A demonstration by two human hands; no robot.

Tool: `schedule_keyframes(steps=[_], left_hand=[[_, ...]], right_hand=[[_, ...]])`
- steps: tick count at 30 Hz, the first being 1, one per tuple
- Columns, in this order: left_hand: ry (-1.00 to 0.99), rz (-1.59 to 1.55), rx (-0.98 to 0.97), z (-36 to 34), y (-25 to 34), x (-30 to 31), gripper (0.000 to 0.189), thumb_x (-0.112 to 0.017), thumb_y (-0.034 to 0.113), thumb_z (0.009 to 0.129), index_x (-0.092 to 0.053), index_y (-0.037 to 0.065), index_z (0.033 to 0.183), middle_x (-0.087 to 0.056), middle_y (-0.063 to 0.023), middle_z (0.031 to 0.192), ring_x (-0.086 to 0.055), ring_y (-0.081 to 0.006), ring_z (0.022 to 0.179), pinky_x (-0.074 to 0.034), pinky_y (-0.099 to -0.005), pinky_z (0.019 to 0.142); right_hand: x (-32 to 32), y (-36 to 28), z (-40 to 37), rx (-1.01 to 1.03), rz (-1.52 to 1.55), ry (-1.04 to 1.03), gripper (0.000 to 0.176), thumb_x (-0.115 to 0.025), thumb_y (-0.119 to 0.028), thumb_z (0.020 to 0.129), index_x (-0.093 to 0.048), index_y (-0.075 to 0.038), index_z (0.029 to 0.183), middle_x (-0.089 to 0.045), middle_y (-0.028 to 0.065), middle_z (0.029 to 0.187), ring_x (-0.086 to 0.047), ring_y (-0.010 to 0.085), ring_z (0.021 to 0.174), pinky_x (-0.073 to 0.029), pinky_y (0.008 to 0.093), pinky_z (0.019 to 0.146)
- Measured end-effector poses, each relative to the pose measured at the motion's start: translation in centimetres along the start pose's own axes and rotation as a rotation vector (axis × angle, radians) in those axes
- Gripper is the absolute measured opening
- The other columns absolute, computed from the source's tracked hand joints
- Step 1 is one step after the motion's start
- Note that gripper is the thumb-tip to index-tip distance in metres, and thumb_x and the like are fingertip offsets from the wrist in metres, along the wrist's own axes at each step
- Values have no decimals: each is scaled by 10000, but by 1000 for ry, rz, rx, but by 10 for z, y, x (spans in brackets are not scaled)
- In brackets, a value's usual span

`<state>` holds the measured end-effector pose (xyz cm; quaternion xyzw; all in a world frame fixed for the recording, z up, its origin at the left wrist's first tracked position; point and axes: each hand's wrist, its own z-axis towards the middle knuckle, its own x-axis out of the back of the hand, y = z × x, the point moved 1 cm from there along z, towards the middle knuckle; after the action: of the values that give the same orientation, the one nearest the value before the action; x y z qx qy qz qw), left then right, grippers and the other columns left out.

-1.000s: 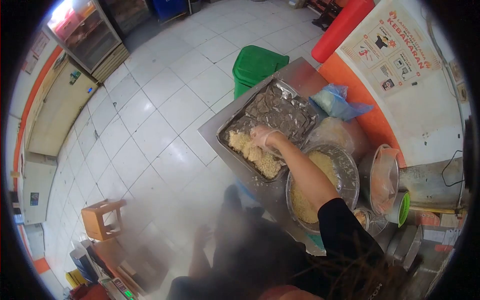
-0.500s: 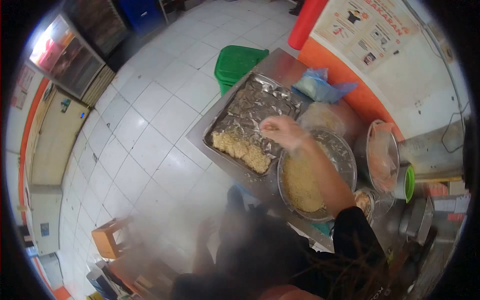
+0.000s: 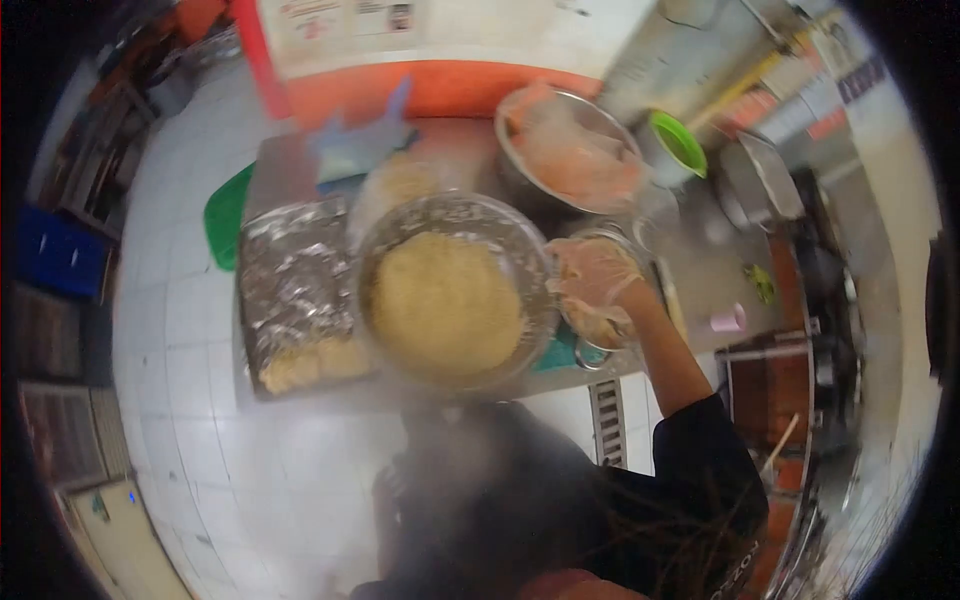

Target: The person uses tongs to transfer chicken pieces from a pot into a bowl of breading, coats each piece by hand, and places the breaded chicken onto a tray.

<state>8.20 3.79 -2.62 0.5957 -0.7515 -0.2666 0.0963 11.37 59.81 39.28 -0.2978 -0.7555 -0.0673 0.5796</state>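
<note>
gloved right hand (image 3: 592, 280) over a small metal bowl (image 3: 598, 338), beside a big bowl of breadcrumbs (image 3: 448, 300).
we see the hand, in a thin clear glove, lowered onto the small bowl near the front edge of the steel counter (image 3: 700, 265), fingers curled downward; the view is blurred and we cannot tell whether they pinch anything. the small bowl sits just right of the big bowl. left of the big bowl lies a foil-lined tray (image 3: 290, 260) with pale crumbed pieces (image 3: 305, 365) at its near end. behind stand a plastic-lined metal bowl (image 3: 575, 150) and a green cup (image 3: 678, 140). the left hand is out of view.
</note>
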Motion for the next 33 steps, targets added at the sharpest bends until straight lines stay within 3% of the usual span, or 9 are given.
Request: schedule_keyframes(steps=[1, 2, 11, 16, 23, 26, 28, 30, 33], left_hand=[[6, 103, -131, -29, 30, -23, 379, -419, 278, 987, -501, 61, 1286, -575, -117, 1229, -605, -258, 987, -540, -400, 798], [1, 81, -47, -22, 39, -28, 381, -420, 272, 986, -495, 56, 1291, -570, -104, 1237, -603, -259, 992, -541, -405, 804], [-224, 247, -71, 43, 25, 3, 474, -399, 376, 964, -423, 124, 1364, -515, -141, 1294, -573, -298, 1049, -506, -418, 852], [-395, 668, -413, 79, 18, 25, 529, -387, 434, 951, -383, 162, 1404, -484, -161, 1326, -557, -320, 1081, -487, -425, 879], [-207, 88, 161, 51, 25, -1, 525, -375, 398, 962, -333, 164, 1430, -431, -171, 1381, -528, -348, 1129, -467, -455, 912], [-238, 77, 78, 77, -19, 6, 554, -403, 415, 949, -318, 166, 1437, -422, -172, 1385, -520, -345, 1125, -487, -463, 880], [26, 809, -484, 64, -44, -13, 556, -416, 405, 949, -314, 164, 1440, -435, -167, 1369, -506, -335, 1129, -527, -392, 790], [-296, 43, 26, 57, -31, 1, 547, -415, 392, 954, -315, 164, 1440, -441, -164, 1361, -496, -330, 1140, -535, -341, 740], [-247, 64, 85, 60, -33, 2, 543, -421, 388, 953, -315, 172, 1440, -444, -159, 1359, -503, -321, 1135, -531, -335, 719]], right_hand=[[-7, 34, -22, -103, -22, 95, 618, -656, -342, 795, -471, -14, 1286, -546, 194, 1247, -491, 355, 1184, -385, 402, 1004], [-16, 59, -44, -191, -48, 201, 639, -670, -354, 780, -469, -19, 1285, -554, 199, 1230, -497, 355, 1176, -391, 404, 996], [-64, 93, -107, -717, -10, -49, 673, -634, -503, 790, -490, -31, 1248, -586, 232, 1145, -548, 355, 1113, -421, 433, 959], [-43, 100, -111, -526, 18, 112, 566, -593, -451, 828, -532, -3, 1170, -624, 236, 1051, -594, 375, 1017, -465, 443, 881], [-40, 84, -75, -504, -29, 124, 468, -565, -377, 842, -600, 23, 1082, -622, 270, 1014, -600, 381, 992, -465, 427, 885], [-67, 103, -62, -475, -185, 136, 448, -550, -371, 850, -614, 17, 1064, -636, 251, 990, -612, 362, 973, -473, 425, 873], [-64, 113, -64, -389, -244, 62, 436, -564, -365, 843, -625, 16, 1045, -637, 245, 993, -609, 362, 968, -470, 428, 868], [-52, 117, -73, -383, -177, 80, 387, -590, -347, 832, -648, 0, 993, -645, 229, 974, -619, 334, 927, -476, 420, 824], [-22, 108, -97, -530, 145, 166, 309, -637, -325, 813, -683, -42, 928, -658, 188, 886, -634, 261, 806, -487, 385, 715]])
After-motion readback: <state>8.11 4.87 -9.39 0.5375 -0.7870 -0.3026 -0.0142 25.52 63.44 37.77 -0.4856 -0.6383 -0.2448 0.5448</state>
